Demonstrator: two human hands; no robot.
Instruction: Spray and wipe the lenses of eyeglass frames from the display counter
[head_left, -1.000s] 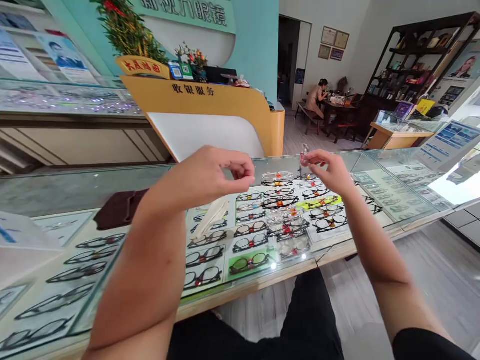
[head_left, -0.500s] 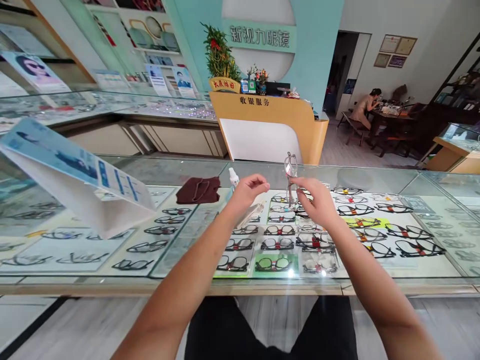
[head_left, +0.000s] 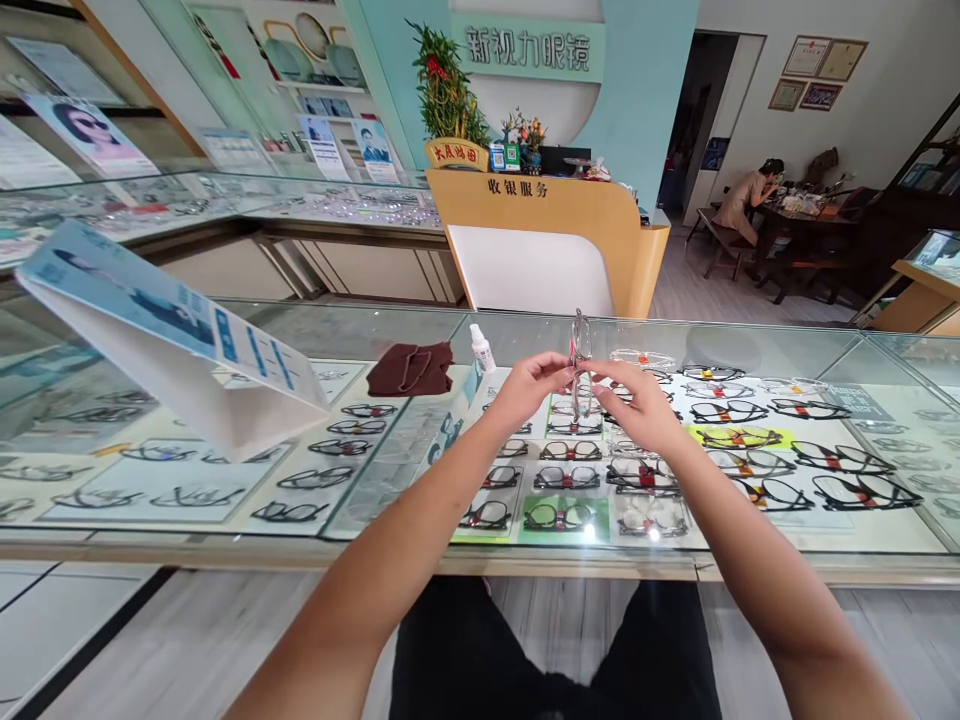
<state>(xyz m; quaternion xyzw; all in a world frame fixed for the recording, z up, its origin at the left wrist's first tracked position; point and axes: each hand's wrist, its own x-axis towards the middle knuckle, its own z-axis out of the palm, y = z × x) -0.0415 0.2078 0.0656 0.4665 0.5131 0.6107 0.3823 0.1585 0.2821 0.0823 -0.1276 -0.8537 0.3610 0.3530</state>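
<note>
Item: clear-framed, thin-rimmed spectacles (head_left: 579, 350), standing upright above the glass display bench (head_left: 337, 335). Left hand (head_left: 534, 392) and right hand (head_left: 637, 408) are both pinching the frame's middle, each grip working by fingertips only. Risk: so light a hold may be letting it slip onto the glass.

Bright, even indoor light, small glare spots on the glass counter (head_left: 225, 560), wide-angle bending at edges.

Dark brown folded cloth (head_left: 411, 368) & small white spray bottle (head_left: 481, 348) are laid on glass display counter (head_left: 337, 335). Blue-white tent card (head_left: 172, 335) is stood at left.
</note>
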